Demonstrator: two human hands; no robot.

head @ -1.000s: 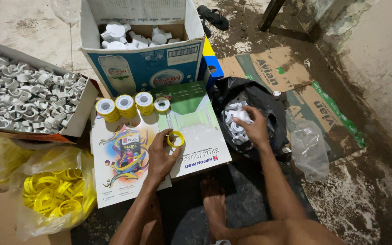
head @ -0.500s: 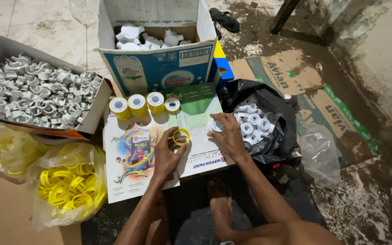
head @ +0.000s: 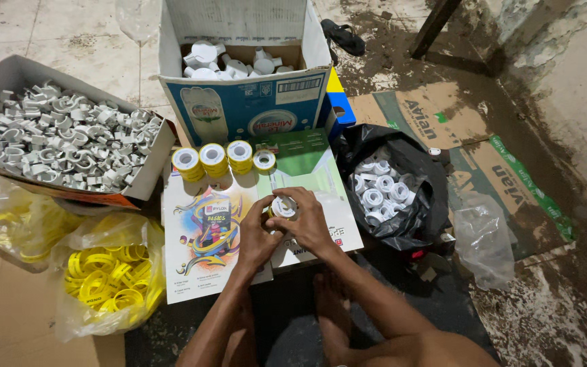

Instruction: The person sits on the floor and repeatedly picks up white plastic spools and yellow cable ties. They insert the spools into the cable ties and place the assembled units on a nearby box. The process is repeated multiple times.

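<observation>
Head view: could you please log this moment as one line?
left hand: on roll | right hand: on roll | roll: over printed board | stacks: behind | black bag: right

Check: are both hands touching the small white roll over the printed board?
Touching. The head view shows the left hand and right hand closed around the white roll, fingers on its rim.

Four stacks of rings (head: 223,159) stand on a board (head: 202,245), between a box of fittings (head: 62,139) left and a bag of spools (head: 382,190) right.

Both forearms reach up from six o'clock, meeting mid-frame; the left hand (head: 258,238) cups from nine o'clock, the right hand (head: 309,223) presses fingers closed from three o'clock.
</observation>
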